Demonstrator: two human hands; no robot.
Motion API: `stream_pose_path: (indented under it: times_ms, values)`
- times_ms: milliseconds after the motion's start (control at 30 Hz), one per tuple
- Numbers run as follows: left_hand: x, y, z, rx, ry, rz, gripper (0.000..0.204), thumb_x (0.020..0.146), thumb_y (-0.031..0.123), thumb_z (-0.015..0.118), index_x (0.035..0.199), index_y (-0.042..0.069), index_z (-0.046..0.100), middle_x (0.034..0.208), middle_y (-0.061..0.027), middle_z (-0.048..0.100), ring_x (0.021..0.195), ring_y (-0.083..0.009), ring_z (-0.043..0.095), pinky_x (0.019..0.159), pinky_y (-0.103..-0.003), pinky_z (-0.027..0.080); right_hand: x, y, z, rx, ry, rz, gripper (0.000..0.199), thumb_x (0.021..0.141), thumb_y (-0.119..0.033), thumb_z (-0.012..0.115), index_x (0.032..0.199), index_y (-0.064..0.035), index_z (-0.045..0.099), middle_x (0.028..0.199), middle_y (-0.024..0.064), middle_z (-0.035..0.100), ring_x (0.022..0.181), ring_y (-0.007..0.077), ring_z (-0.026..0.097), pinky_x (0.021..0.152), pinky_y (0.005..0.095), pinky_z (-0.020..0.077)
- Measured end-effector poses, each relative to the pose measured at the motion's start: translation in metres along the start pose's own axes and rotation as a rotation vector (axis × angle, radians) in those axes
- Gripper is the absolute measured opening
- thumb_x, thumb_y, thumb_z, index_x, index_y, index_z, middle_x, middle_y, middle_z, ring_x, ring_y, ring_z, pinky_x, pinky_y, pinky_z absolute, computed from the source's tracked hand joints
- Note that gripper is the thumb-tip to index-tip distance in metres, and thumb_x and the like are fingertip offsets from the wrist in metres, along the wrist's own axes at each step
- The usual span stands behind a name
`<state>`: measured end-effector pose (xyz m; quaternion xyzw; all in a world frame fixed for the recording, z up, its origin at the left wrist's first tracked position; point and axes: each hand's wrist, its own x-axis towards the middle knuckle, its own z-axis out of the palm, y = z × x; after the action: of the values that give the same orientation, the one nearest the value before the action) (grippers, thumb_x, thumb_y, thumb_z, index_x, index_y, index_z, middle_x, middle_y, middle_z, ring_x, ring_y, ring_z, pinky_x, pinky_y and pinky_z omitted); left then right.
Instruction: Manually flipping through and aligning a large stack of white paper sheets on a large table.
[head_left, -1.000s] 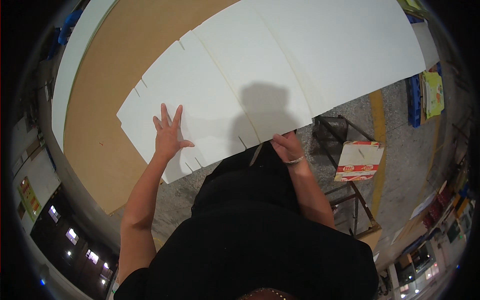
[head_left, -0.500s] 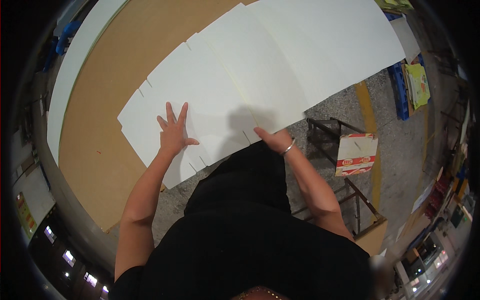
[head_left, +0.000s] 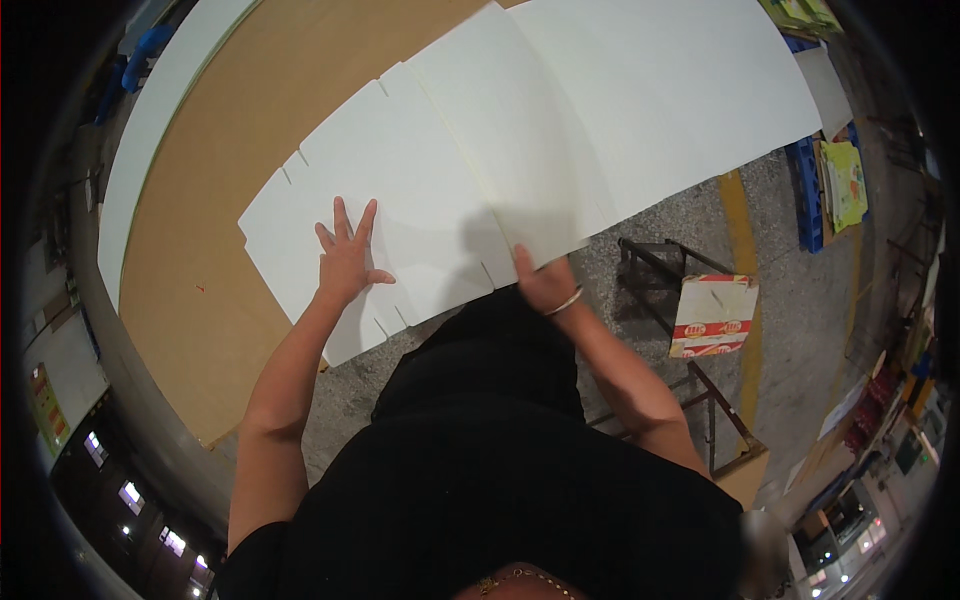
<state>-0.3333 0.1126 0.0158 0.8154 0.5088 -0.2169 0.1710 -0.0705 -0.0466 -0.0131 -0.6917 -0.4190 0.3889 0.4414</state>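
Note:
A large flat white cardboard sheet with slots cut in its near edge lies on a brown table. My left hand rests flat on its left part, fingers spread, holding nothing. At the sheet's near edge, by a slot, my right hand has its thumb on top of the sheet. Its other fingers are tucked out of sight under the edge. A thin bracelet sits on that wrist.
A second big white sheet overlaps the first at the upper right. A dark metal frame with a small red and white box stands on the grey floor to my right. Farther right, a blue pallet holds coloured stacks.
My right hand has moved from beside my body up to the sheet's near edge and taken hold of it. My left hand has stayed pressed flat. The view has shifted slightly.

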Motion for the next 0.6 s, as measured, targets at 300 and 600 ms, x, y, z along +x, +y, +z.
stream_pose_path:
  times_ms: [300,600]
  values:
    - [-0.003,-0.006,0.001,0.021,-0.037,-0.041,0.133,0.042,0.026,0.091,0.146,0.042,0.009,0.155,-0.0125,-0.008,0.129,-0.0603,0.017,0.081,-0.059,0.053,0.006,0.011,-0.025,0.222,-0.207,0.198,0.043,0.081,-0.018,0.066,0.116,0.0034,0.054,0.117,0.0185,0.059,0.108,0.0284,0.056,0.092,0.0367,0.044]
    - [-0.004,-0.012,0.007,-0.017,-0.013,-0.033,0.133,0.042,0.025,0.091,0.146,0.043,0.01,0.156,-0.0115,-0.008,0.129,-0.0606,0.015,0.082,-0.062,0.052,0.0,-0.023,0.031,-0.687,0.258,-0.469,0.071,0.067,-0.002,0.059,0.133,0.0061,0.034,0.121,0.0238,0.049,0.098,0.0391,0.05,0.084,0.0426,0.0398]
